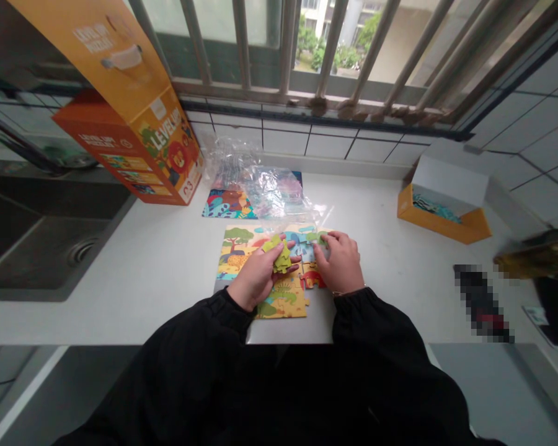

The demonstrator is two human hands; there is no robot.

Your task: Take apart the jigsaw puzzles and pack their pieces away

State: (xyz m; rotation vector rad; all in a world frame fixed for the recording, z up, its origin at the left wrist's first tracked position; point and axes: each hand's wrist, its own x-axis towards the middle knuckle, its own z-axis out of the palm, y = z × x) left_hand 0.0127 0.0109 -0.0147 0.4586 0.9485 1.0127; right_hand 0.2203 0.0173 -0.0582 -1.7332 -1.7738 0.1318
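Note:
A partly assembled jigsaw puzzle [235,257] with trees and animals lies on the white counter. My left hand [255,277] is over its middle, closed around a small stack of yellow-green puzzle pieces [283,259]. At the puzzle's upper right, my right hand [341,265] has its thumb and fingertips closed on a greenish puzzle piece [323,236] at the edge of the picture. My fingers cover part of that piece. A red section [311,279] of the puzzle shows between my hands, beside a gap at the lower right.
Behind the puzzle, crumpled clear plastic [270,179] covers part of a colourful picture sheet [230,204]. An orange puzzle box [167,148] stands at the left near a dark sink [51,248]. On the right are an open small box [465,229] with teal pieces and a blurred dark object [481,303].

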